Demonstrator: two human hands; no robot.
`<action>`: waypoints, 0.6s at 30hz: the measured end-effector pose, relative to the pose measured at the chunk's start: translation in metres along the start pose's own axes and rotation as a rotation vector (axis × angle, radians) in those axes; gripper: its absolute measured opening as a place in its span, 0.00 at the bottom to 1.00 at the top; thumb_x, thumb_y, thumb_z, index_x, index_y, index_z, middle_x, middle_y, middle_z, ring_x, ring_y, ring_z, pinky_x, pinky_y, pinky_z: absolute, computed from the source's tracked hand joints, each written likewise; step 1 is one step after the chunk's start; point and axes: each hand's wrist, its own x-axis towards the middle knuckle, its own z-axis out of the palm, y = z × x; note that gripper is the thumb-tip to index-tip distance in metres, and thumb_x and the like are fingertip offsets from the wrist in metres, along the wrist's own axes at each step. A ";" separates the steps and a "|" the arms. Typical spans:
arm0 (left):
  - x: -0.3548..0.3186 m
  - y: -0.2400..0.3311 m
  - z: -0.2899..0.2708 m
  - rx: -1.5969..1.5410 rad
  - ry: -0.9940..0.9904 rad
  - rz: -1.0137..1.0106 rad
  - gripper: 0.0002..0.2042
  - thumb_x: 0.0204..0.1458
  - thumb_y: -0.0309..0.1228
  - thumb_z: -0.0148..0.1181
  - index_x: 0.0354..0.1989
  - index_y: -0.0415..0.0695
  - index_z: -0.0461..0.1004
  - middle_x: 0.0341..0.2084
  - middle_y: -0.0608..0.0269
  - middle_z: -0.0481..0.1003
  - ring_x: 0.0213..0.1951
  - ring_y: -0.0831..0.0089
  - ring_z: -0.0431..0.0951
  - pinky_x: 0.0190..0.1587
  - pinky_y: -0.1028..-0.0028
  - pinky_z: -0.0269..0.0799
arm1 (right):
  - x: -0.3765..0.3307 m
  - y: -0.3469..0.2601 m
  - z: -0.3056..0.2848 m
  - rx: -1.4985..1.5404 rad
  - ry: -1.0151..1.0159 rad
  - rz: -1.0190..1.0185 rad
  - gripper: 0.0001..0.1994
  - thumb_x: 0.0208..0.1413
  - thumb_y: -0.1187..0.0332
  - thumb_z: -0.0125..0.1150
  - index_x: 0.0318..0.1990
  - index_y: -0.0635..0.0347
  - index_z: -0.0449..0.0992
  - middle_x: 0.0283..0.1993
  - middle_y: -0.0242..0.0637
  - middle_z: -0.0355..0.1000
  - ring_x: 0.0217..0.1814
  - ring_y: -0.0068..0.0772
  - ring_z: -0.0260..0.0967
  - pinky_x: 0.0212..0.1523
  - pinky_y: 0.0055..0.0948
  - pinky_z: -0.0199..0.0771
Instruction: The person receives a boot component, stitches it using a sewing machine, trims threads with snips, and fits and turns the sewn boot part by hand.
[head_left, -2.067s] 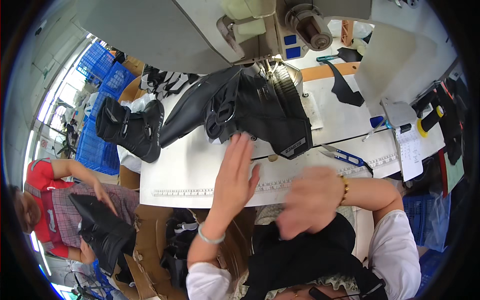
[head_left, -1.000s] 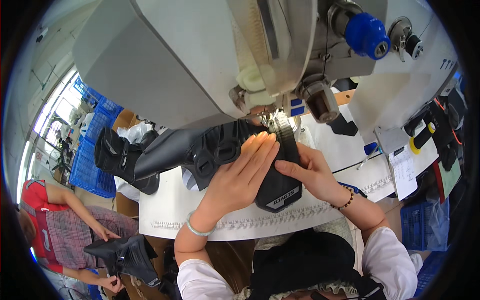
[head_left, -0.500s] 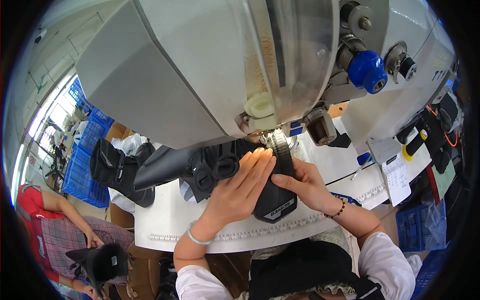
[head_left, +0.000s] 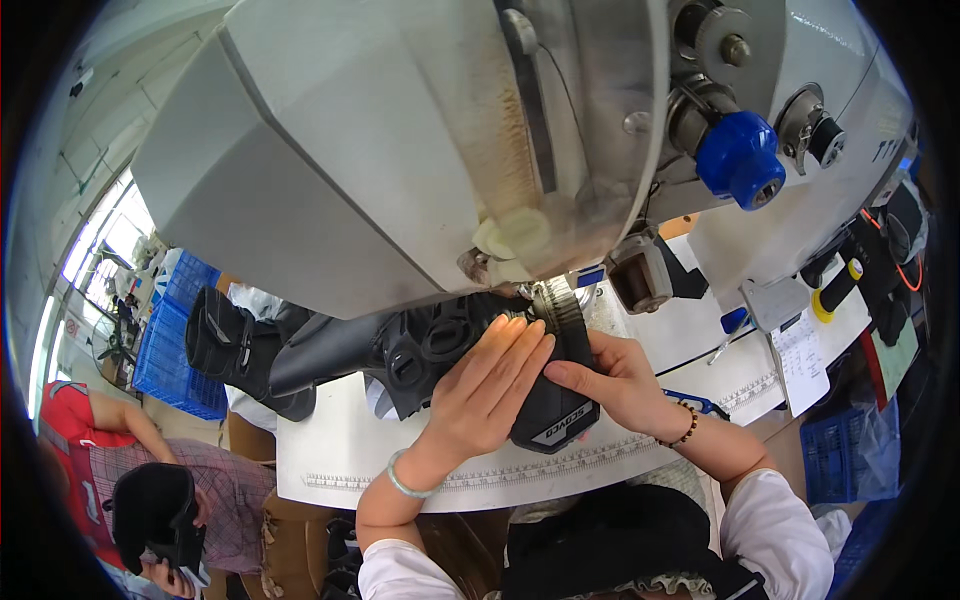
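Observation:
A black boot (head_left: 557,408) with buckle-like straps and a ribbed band lies under the head of a large grey sewing machine (head_left: 330,130). My left hand (head_left: 478,400) rests flat on the boot's left side, its fingers stretched out together toward the needle area. On the right, my right hand (head_left: 625,388) grips the boot's edge, thumb on top and the other fingers partly hidden behind it. A toe-like end with a light printed patch points toward me. The machine's body hides the needle itself, and the boot's far part runs left beneath it.
A white table (head_left: 400,490) with a ruler strip lies beneath. Another black boot (head_left: 235,345) stands at left, near blue crates (head_left: 180,365). A blue knob (head_left: 740,160) juts from the machine. At lower left, a co-worker in red holds a black boot piece (head_left: 155,510).
The view has shifted slightly. My hands keep nearly the same hold on the boot. The co-worker has raised and turned the black boot piece.

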 end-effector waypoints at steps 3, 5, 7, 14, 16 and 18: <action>0.000 -0.001 -0.001 -0.009 -0.038 -0.002 0.16 0.41 0.25 0.52 0.40 0.34 0.74 0.41 0.56 0.74 0.46 0.63 0.72 0.49 0.69 0.72 | 0.000 0.002 -0.001 0.033 -0.011 0.008 0.14 0.55 0.67 0.57 0.45 0.68 0.69 0.36 0.31 0.72 0.37 0.13 0.68 0.36 0.15 0.71; 0.001 -0.002 -0.002 -0.021 -0.063 -0.008 0.16 0.41 0.25 0.52 0.40 0.34 0.74 0.41 0.56 0.74 0.46 0.64 0.72 0.49 0.68 0.72 | 0.001 0.004 0.001 0.063 -0.017 -0.049 0.14 0.55 0.67 0.56 0.45 0.68 0.69 0.36 0.31 0.72 0.37 0.14 0.68 0.36 0.15 0.71; 0.003 -0.004 -0.002 -0.015 -0.039 0.001 0.16 0.41 0.25 0.52 0.40 0.33 0.74 0.41 0.56 0.74 0.46 0.64 0.72 0.49 0.68 0.72 | 0.004 0.004 0.003 0.070 -0.008 -0.086 0.14 0.55 0.67 0.56 0.44 0.68 0.69 0.36 0.31 0.72 0.37 0.14 0.68 0.35 0.15 0.71; 0.004 -0.006 -0.002 -0.060 -0.109 -0.065 0.22 0.35 0.23 0.53 0.45 0.35 0.72 0.42 0.57 0.72 0.45 0.62 0.72 0.50 0.67 0.70 | 0.001 -0.006 -0.006 -0.143 0.065 0.012 0.10 0.56 0.69 0.55 0.40 0.68 0.69 0.32 0.33 0.73 0.32 0.18 0.70 0.32 0.16 0.71; 0.001 -0.006 -0.001 -0.069 -0.109 -0.081 0.24 0.33 0.22 0.53 0.46 0.37 0.71 0.43 0.57 0.72 0.45 0.62 0.72 0.50 0.67 0.70 | -0.008 -0.005 -0.011 -0.320 0.103 0.109 0.08 0.56 0.70 0.53 0.39 0.67 0.70 0.30 0.34 0.73 0.30 0.21 0.71 0.31 0.16 0.71; -0.002 -0.005 0.000 -0.076 -0.117 -0.110 0.26 0.32 0.22 0.53 0.47 0.39 0.71 0.43 0.57 0.72 0.45 0.62 0.72 0.51 0.67 0.70 | -0.014 0.000 -0.012 -0.677 0.367 -0.553 0.03 0.54 0.75 0.52 0.34 0.65 0.70 0.32 0.37 0.72 0.32 0.32 0.73 0.29 0.21 0.71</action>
